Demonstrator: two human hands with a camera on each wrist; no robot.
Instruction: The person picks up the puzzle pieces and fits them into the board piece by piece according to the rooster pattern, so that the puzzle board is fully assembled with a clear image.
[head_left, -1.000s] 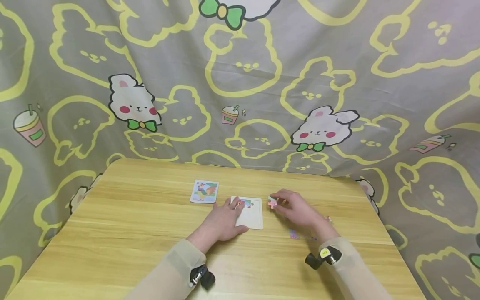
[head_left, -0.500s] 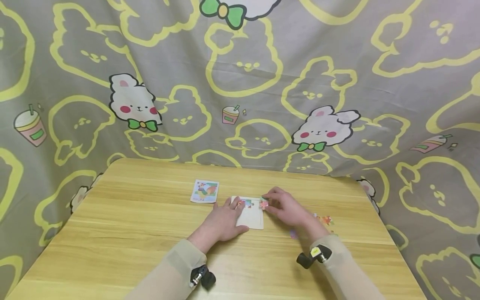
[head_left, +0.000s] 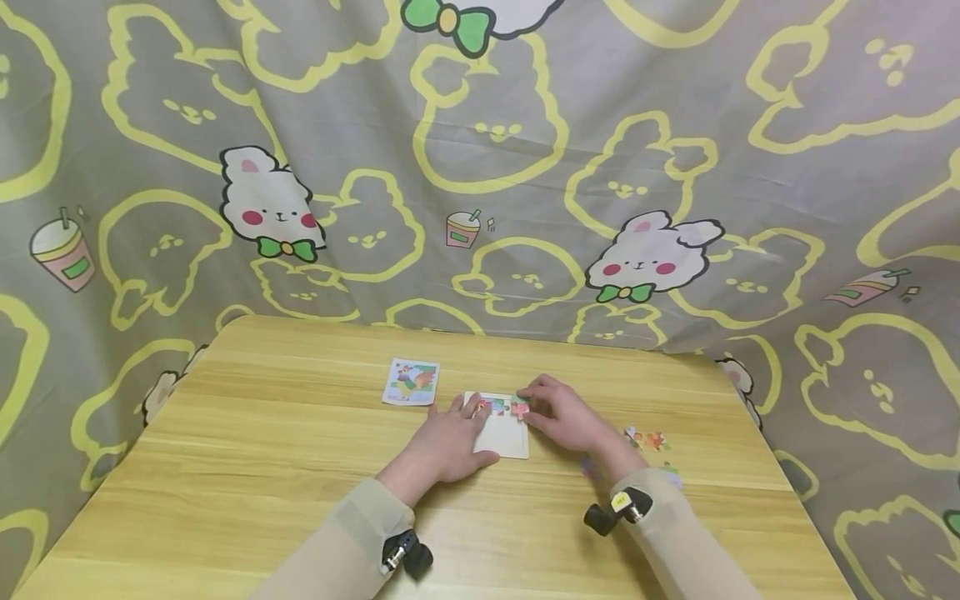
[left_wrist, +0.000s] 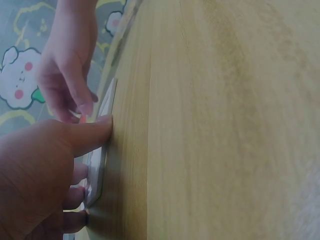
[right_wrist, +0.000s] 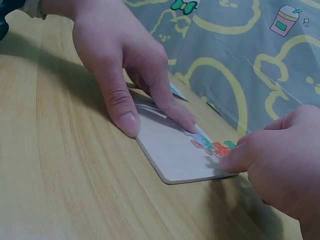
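Note:
A white puzzle board (head_left: 501,438) lies near the middle of the wooden table. My left hand (head_left: 444,442) rests across its left side, thumb (right_wrist: 127,122) at one edge and fingers reaching over the surface. Along the board's far side sits a joined strip of colourful puzzle pieces (head_left: 496,406), partly covered by the left fingers. At the far right corner, my right hand (head_left: 568,417) pinches a red and green puzzle piece (head_left: 520,408) between thumb and fingers. In the right wrist view that puzzle piece (right_wrist: 222,149) is close over the board, right beside the strip.
A picture card (head_left: 411,382) with a colourful bird lies left of the board. Several loose puzzle pieces (head_left: 656,440) are scattered to the right, some partly hidden by the right forearm. A patterned curtain (head_left: 510,167) hangs behind the table (head_left: 285,467).
My right hand has moved left with the puzzle piece, from beside the board to over its far right corner. More loose pieces show behind the forearm. The left hand has stayed put.

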